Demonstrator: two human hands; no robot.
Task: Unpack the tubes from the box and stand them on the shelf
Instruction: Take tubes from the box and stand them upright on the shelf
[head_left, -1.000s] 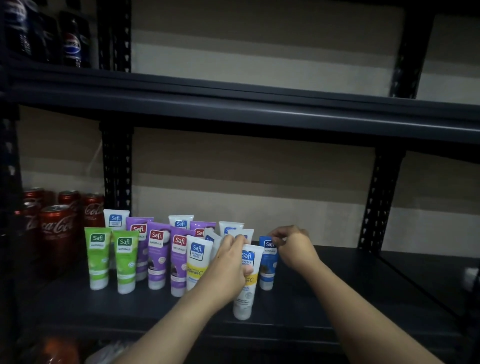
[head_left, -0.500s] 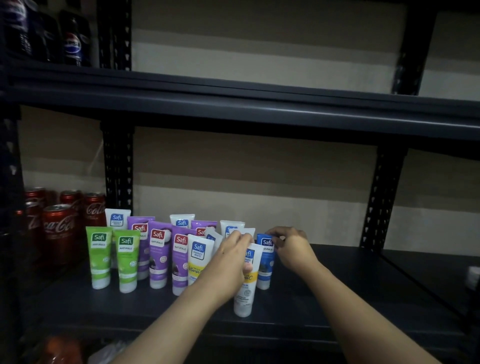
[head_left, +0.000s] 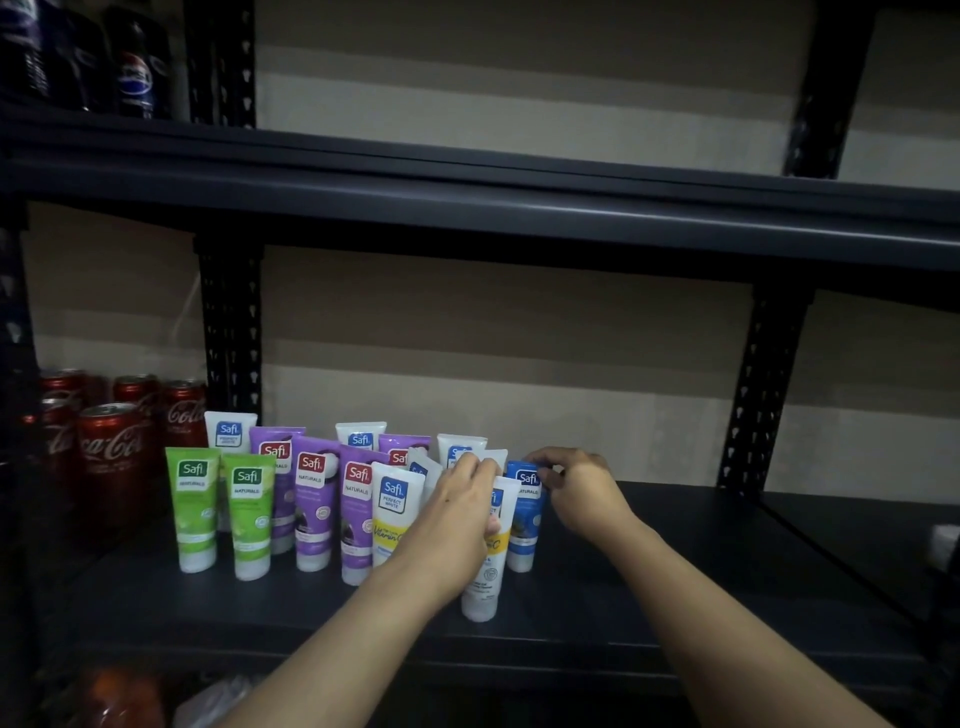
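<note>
Several Safi tubes stand cap-down on the dark shelf (head_left: 675, 571): two green tubes (head_left: 197, 514), purple ones (head_left: 314, 509), white ones behind, and a white-and-yellow tube (head_left: 392, 512). My left hand (head_left: 457, 514) grips a white-and-yellow tube (head_left: 485, 577) that stands at the front of the group. My right hand (head_left: 582, 493) pinches the top of a blue tube (head_left: 524, 519) standing just behind and to the right. No box is in view.
Red cola cans (head_left: 111, 457) stand at the left of the same shelf. Dark cola bottles (head_left: 135, 73) sit on the upper shelf (head_left: 519, 208). Black perforated posts (head_left: 231, 338) rise behind. The shelf surface stretches bare to the right of the tubes.
Both hands have stayed on their tubes. The view has shifted slightly; the tubes keep their places.
</note>
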